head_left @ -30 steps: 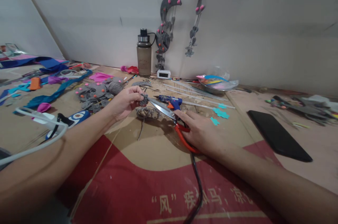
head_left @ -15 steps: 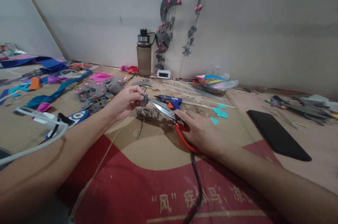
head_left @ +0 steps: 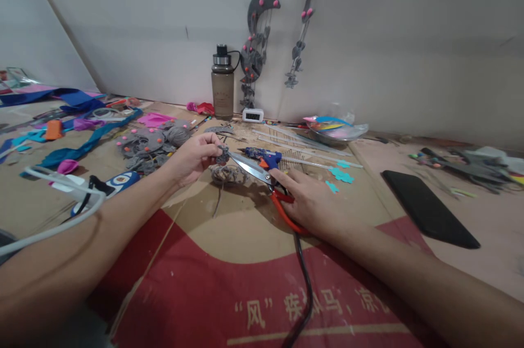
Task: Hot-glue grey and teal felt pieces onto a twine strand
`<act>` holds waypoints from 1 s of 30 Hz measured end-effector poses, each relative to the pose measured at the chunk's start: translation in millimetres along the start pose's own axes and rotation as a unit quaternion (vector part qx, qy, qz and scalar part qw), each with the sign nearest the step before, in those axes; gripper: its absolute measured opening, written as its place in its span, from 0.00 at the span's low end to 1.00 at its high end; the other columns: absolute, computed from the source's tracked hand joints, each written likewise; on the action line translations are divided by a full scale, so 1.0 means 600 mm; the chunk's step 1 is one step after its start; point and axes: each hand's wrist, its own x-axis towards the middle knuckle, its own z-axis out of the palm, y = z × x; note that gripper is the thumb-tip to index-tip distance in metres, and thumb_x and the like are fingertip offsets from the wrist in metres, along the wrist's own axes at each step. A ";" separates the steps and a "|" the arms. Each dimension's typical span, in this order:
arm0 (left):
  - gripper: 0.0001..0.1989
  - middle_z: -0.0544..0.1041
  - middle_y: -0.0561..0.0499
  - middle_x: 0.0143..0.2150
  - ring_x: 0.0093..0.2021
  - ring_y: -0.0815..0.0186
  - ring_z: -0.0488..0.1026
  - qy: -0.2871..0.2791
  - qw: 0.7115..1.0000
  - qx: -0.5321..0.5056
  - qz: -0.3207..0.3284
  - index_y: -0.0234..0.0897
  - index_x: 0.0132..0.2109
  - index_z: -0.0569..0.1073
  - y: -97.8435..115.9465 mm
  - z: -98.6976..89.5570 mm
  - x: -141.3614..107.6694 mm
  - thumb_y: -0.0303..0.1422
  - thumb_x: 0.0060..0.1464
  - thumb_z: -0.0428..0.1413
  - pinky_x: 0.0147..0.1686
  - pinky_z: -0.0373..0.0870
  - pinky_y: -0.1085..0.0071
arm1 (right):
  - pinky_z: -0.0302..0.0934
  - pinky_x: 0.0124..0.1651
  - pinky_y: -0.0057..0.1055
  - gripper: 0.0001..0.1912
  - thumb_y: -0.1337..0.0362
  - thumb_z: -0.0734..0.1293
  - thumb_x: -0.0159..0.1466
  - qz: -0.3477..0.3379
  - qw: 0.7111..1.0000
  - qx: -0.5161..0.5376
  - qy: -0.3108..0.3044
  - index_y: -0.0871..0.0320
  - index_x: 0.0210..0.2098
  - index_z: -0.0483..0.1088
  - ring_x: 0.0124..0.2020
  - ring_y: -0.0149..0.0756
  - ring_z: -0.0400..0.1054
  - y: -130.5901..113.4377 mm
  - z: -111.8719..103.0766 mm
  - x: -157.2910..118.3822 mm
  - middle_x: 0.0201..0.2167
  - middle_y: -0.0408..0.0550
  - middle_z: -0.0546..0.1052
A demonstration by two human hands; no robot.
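Note:
Between the thumb and fingers of my left hand [head_left: 196,158] is a small grey felt piece [head_left: 223,154]. My right hand [head_left: 309,198] grips the red-handled scissors [head_left: 250,166], whose blade tips point left and reach the edge of the grey piece. Below the piece, a bundle of grey yarn [head_left: 226,174] lies on the cardboard with one strand trailing toward me. Just behind the scissors lies a blue glue gun [head_left: 270,158] with an orange trigger.
A bottle [head_left: 223,88] and a small white clock [head_left: 252,115] stand by the wall. Grey felt shapes [head_left: 147,143] lie at left. Teal felt pieces [head_left: 341,174] and a black phone [head_left: 428,208] are on the right. A dark cable [head_left: 305,277] crosses the red cardboard in front.

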 end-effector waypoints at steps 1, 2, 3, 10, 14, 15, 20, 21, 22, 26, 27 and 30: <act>0.09 0.72 0.52 0.23 0.23 0.70 0.70 0.002 1.000 0.001 -0.001 0.34 0.23 0.66 0.001 0.001 0.000 0.23 0.32 0.60 0.22 0.63 0.75 | 0.50 0.30 0.28 0.25 0.59 0.59 0.64 -0.001 1.000 0.000 -0.002 0.52 0.60 0.59 0.32 0.36 0.65 0.000 -0.001 0.000 0.37 0.50 0.72; 0.09 0.72 0.52 0.23 0.23 0.70 0.70 0.003 1.000 0.002 -0.002 0.34 0.23 0.66 0.001 0.001 0.000 0.23 0.32 0.60 0.22 0.63 0.75 | 0.50 0.30 0.28 0.25 0.59 0.59 0.64 -0.002 1.000 0.000 -0.005 0.52 0.60 0.60 0.32 0.36 0.65 0.000 -0.002 0.000 0.37 0.50 0.72; 0.09 0.72 0.52 0.23 0.23 0.70 0.70 0.004 1.000 0.002 -0.003 0.34 0.23 0.66 0.001 0.001 0.000 0.23 0.32 0.60 0.23 0.63 0.75 | 0.50 0.30 0.28 0.25 0.59 0.59 0.64 -0.002 1.000 0.001 -0.007 0.52 0.60 0.60 0.32 0.36 0.65 0.000 -0.002 0.000 0.37 0.50 0.72; 0.08 0.71 0.52 0.22 0.23 0.69 0.70 -0.001 1.000 0.013 -0.002 0.34 0.23 0.66 0.002 0.000 0.000 0.23 0.33 0.59 0.23 0.63 0.75 | 0.50 0.30 0.28 0.24 0.60 0.59 0.64 -0.006 1.000 -0.001 -0.001 0.51 0.60 0.60 0.32 0.35 0.66 0.001 -0.001 -0.001 0.38 0.50 0.73; 0.09 0.72 0.52 0.22 0.22 0.69 0.70 -0.001 1.000 0.015 -0.002 0.34 0.22 0.66 0.001 0.001 0.000 0.24 0.32 0.59 0.22 0.62 0.75 | 0.51 0.30 0.28 0.24 0.59 0.58 0.65 -0.006 1.000 -0.009 -0.003 0.52 0.60 0.59 0.31 0.35 0.66 0.000 -0.002 -0.001 0.38 0.50 0.73; 0.09 0.72 0.52 0.22 0.22 0.69 0.70 0.001 1.000 0.013 -0.002 0.34 0.22 0.66 0.001 0.001 0.000 0.24 0.31 0.59 0.22 0.62 0.75 | 0.50 0.30 0.28 0.24 0.59 0.58 0.65 -0.005 1.000 -0.012 -0.004 0.52 0.60 0.59 0.31 0.35 0.66 0.000 -0.003 -0.001 0.37 0.50 0.73; 0.09 0.72 0.53 0.22 0.22 0.70 0.70 0.007 1.000 0.014 -0.004 0.34 0.22 0.66 0.001 0.003 0.000 0.23 0.31 0.59 0.21 0.61 0.77 | 0.50 0.30 0.29 0.25 0.59 0.59 0.64 -0.008 1.000 -0.014 0.001 0.51 0.60 0.59 0.31 0.35 0.67 0.000 -0.004 -0.002 0.37 0.49 0.73; 0.09 0.71 0.53 0.21 0.22 0.70 0.70 0.007 1.000 0.014 -0.005 0.34 0.22 0.66 0.001 0.003 0.000 0.23 0.31 0.59 0.21 0.60 0.77 | 0.50 0.30 0.29 0.25 0.59 0.59 0.64 -0.009 1.000 -0.015 0.001 0.51 0.60 0.59 0.31 0.35 0.67 0.000 -0.004 -0.002 0.37 0.49 0.73; 0.09 0.71 0.53 0.21 0.22 0.70 0.70 0.007 1.000 0.014 -0.006 0.34 0.23 0.66 0.001 0.003 0.000 0.23 0.31 0.59 0.21 0.60 0.77 | 0.50 0.29 0.29 0.25 0.59 0.59 0.64 -0.009 1.000 -0.017 0.000 0.51 0.60 0.58 0.31 0.35 0.67 0.000 -0.003 -0.001 0.37 0.48 0.73; 0.08 0.72 0.53 0.22 0.22 0.70 0.70 0.007 1.000 0.015 -0.004 0.34 0.23 0.66 0.000 0.002 0.000 0.23 0.31 0.59 0.21 0.60 0.77 | 0.49 0.29 0.29 0.25 0.59 0.59 0.64 -0.009 1.000 -0.024 -0.001 0.51 0.61 0.58 0.31 0.36 0.67 0.000 -0.003 -0.002 0.36 0.48 0.73; 0.08 0.72 0.53 0.22 0.22 0.70 0.70 0.006 1.000 0.015 -0.004 0.34 0.23 0.66 0.000 0.002 0.001 0.23 0.31 0.59 0.21 0.60 0.77 | 0.49 0.29 0.29 0.25 0.58 0.59 0.64 -0.010 1.000 -0.026 0.000 0.51 0.61 0.58 0.31 0.36 0.67 0.000 -0.002 -0.002 0.36 0.48 0.73; 0.09 0.72 0.53 0.22 0.22 0.70 0.70 0.004 1.000 0.015 -0.003 0.33 0.22 0.66 0.000 0.002 0.001 0.23 0.31 0.59 0.21 0.60 0.77 | 0.49 0.29 0.29 0.25 0.59 0.59 0.64 -0.011 1.000 -0.027 0.004 0.51 0.61 0.58 0.31 0.36 0.67 0.000 0.000 -0.003 0.37 0.48 0.73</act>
